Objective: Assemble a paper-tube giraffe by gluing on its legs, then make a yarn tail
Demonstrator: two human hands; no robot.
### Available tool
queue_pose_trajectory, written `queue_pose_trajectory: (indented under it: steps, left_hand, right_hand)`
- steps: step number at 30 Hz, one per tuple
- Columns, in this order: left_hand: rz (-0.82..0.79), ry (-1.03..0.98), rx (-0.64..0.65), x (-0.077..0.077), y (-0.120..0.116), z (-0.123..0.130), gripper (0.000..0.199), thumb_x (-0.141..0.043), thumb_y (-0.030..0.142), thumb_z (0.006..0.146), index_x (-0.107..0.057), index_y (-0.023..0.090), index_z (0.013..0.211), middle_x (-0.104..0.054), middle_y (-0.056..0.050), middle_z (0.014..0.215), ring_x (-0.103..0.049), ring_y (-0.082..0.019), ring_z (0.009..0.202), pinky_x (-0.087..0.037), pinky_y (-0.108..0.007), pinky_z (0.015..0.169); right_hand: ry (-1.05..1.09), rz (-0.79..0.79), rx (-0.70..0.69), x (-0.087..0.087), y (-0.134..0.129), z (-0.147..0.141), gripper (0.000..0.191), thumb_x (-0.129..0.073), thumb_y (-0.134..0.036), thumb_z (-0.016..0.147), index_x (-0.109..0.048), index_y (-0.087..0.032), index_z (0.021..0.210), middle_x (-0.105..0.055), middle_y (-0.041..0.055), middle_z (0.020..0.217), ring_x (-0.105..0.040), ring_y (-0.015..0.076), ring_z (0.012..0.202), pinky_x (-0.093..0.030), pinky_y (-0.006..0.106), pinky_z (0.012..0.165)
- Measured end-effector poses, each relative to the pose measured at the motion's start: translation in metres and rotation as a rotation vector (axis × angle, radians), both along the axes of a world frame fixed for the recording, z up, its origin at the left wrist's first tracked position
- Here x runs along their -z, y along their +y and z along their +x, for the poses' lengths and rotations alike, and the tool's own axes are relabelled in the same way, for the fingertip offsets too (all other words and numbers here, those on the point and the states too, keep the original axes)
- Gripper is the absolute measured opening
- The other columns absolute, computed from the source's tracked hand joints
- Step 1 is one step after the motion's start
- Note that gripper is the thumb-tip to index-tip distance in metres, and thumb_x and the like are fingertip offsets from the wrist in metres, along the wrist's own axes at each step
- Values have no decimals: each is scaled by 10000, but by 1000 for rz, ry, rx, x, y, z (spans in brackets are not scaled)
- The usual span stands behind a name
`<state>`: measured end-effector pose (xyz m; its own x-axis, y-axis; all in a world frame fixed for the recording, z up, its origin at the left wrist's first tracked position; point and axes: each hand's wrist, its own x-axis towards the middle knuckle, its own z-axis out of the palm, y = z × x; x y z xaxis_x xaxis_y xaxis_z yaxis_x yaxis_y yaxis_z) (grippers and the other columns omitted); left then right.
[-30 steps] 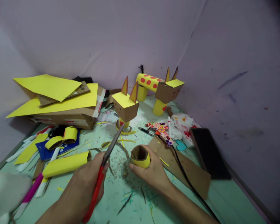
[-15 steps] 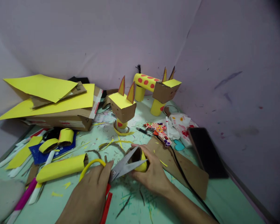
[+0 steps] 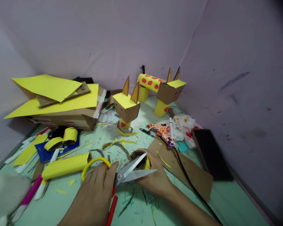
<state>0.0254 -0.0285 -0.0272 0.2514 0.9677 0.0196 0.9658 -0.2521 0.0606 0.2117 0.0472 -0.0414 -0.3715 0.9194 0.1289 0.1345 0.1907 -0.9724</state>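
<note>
My left hand (image 3: 99, 185) grips a pair of scissors (image 3: 124, 175) with a yellow upper handle loop and a red lower one; the blades stand apart. My right hand (image 3: 157, 172) is wrapped round a short cardboard tube (image 3: 147, 163) covered in yellow paper, its round opening tilted up. The blades cross in front of the tube; whether they touch it I cannot tell. Left of the scissors lies a longer yellow tube (image 3: 66, 165). Beyond my hands stands a cardboard animal head (image 3: 127, 108) with pointed ears on a yellow neck.
At the back is a spotted yellow animal figure (image 3: 153, 83) with a box head. Yellow sheets (image 3: 47, 88) lie on a cardboard box (image 3: 87, 121) at left. A glue gun (image 3: 165, 135), its black cord (image 3: 182, 169), flat cardboard (image 3: 204, 182) and a phone (image 3: 212, 155) occupy the right.
The scissors' blades have turned slightly downward and closed a little, and sit lower against the tube. My right hand still holds the tube. The whole view has shifted slightly.
</note>
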Motion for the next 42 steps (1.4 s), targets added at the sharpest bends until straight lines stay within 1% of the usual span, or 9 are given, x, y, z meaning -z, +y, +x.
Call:
queue_pose_trajectory:
  steps: [4,8,12,16,23,27,31,35,42]
  left_hand:
    - [48,-31,-40,3,-5,1,567,-292,6,772,-441,144,1301,-552,-145,1129,-513,-287,1072,-452,-451,874]
    - [34,-46,-23,0,-7,-1,571,-300,9,779,-418,156,1318,-518,-141,1188,-459,-276,1146,-407,-443,935]
    - [11,32,-26,2,-1,-2,580,-319,-3,758,-450,159,1298,-561,-142,1126,-524,-284,1053,-439,-456,876]
    - [-28,102,32,-3,-1,3,563,-312,-34,750,-478,140,1259,-609,-130,1052,-578,-245,935,-480,-387,812]
    - [48,254,50,-14,-1,11,474,-317,-49,773,-540,106,1161,-629,-131,962,-593,-238,863,-490,-385,782]
    - [-5,230,79,-12,4,5,484,-313,-53,765,-536,108,1163,-632,-135,955,-606,-242,852,-506,-392,765]
    - [-115,166,106,-10,5,3,507,-303,-40,772,-496,124,1211,-629,-138,982,-617,-245,856,-523,-396,743]
    - [-125,172,63,-7,3,3,524,-296,-40,771,-469,140,1231,-623,-137,996,-615,-255,866,-516,-431,750]
    - [-162,97,57,-6,-4,3,512,-311,-21,765,-468,160,1218,-642,-112,961,-634,-227,831,-519,-380,736]
  right_hand:
    - [-14,-24,-13,2,0,1,401,-674,-120,559,-584,-206,940,-665,-10,842,-612,147,733,-481,241,670]
    - [-24,-41,-73,2,0,3,411,-691,-139,561,-581,-205,951,-664,-8,845,-615,147,737,-482,236,658]
    - [-27,-23,-70,6,0,2,401,-691,-180,590,-573,-201,973,-663,0,844,-620,153,735,-486,250,657]
    - [-36,-8,-33,11,-2,1,374,-686,-201,618,-574,-203,975,-662,7,839,-622,160,736,-491,262,658]
    - [-79,-43,-30,11,-4,0,312,-667,-195,620,-588,-200,921,-670,5,813,-620,155,706,-491,256,634]
    - [-108,-49,-22,12,-3,-1,274,-658,-198,621,-589,-196,886,-668,-1,788,-614,149,691,-486,250,628]
    - [-114,-35,9,15,-3,-2,349,-652,-170,595,-588,-195,937,-673,0,790,-618,155,686,-490,256,624]
    - [-114,-38,14,15,-3,-2,414,-627,-122,557,-582,-196,962,-677,6,792,-623,167,682,-496,275,630]
    - [-100,-92,41,15,-4,-3,405,-641,-160,564,-585,-199,964,-671,8,798,-610,171,686,-493,273,617]
